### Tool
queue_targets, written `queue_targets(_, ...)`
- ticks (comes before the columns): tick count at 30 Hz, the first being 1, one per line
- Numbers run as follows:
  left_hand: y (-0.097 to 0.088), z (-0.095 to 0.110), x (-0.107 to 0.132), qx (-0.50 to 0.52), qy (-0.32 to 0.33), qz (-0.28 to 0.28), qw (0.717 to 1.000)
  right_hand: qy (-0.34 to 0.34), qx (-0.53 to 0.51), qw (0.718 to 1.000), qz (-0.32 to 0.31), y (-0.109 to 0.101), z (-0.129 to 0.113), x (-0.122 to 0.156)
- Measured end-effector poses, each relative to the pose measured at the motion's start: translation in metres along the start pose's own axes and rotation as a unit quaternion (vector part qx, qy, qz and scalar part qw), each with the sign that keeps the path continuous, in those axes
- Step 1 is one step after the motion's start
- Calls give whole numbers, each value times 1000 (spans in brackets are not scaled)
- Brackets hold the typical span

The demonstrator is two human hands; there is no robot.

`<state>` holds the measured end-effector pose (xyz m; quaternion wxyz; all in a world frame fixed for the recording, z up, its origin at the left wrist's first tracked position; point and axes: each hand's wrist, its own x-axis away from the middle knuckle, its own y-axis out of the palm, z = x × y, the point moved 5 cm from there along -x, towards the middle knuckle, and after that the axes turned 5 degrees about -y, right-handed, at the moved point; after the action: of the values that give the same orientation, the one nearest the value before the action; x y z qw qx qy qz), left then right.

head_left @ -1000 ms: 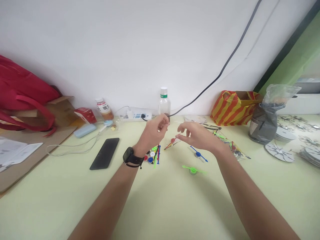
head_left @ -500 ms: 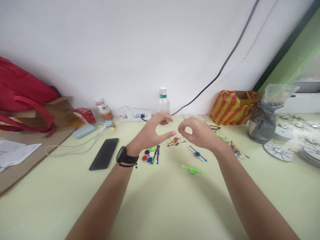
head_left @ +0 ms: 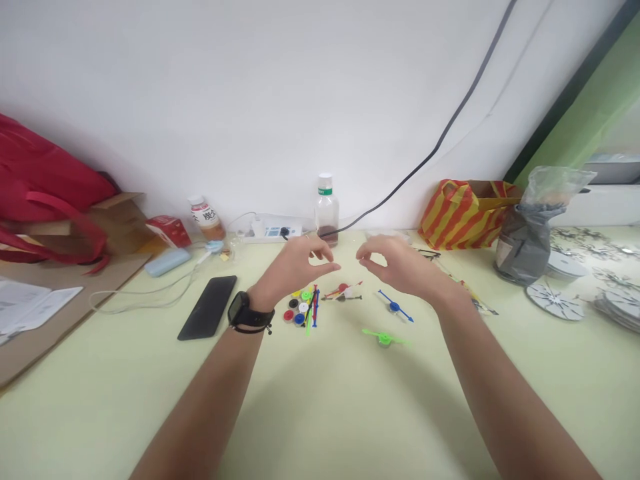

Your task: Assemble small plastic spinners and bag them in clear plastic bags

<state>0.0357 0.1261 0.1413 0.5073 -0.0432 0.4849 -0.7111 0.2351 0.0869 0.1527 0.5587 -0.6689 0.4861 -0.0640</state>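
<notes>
My left hand point(head_left: 303, 265), with a black watch on its wrist, hovers over the table, fingers curled and thumb apart, nothing visible in it. Facing it across a gap, my right hand point(head_left: 395, 265) has its thumb and forefinger bent close together with a narrow opening and nothing seen between them. On the table below the gap lie a red arrow spinner point(head_left: 343, 289) and a white-hubbed spinner with a dark arrow point(head_left: 349, 295). Nearer me are a blue arrow spinner point(head_left: 395, 307) and a green arrow spinner point(head_left: 384, 339). Several coloured discs point(head_left: 299, 308) and loose plastic arrows point(head_left: 313, 308) lie beneath my left hand.
A black phone point(head_left: 208, 308) lies left. Along the wall stand a tea bottle point(head_left: 207, 219), a power strip point(head_left: 275, 228) and a clear bottle point(head_left: 327, 213). To the right are a striped bag point(head_left: 463, 215), a grey plastic bag point(head_left: 525, 241) and slotted white discs point(head_left: 555, 302).
My left hand has moved down and slightly left, its fingers curling in. My right thumb and forefinger have parted slightly. The red and white-hubbed spinners lie a little further left and turned.
</notes>
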Motion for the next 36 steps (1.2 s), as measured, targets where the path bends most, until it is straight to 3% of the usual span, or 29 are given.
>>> queue_targets(3,-10,3,0,-29,2,49,998,-1,9,998,55,-5,1,0)
queue_targets(8,-8,0,1,-41,-5,14,999,6,7,1000,23,5,7,-1)
queue_targets(17,-22,11,1,-27,3,123,992,-20,17,988,150,-13,-6,-3)
queue_targets(22,-5,-3,-1,-41,-15,29,999,7,22,999,49,9,13,-5)
queue_targets(27,-2,-2,-2,-6,-22,10,1000,18,44,998,50,4,13,-1)
queue_targets(31,1,-1,0,-11,-40,-28,999,24,-8,999,32,-1,9,-3)
queue_targets(34,4,-1,1,-15,-39,-49,998,101,-32,990,97,-8,28,-3)
queue_targets(36,5,-1,1,-17,-37,-54,998,176,6,980,90,-5,50,2)
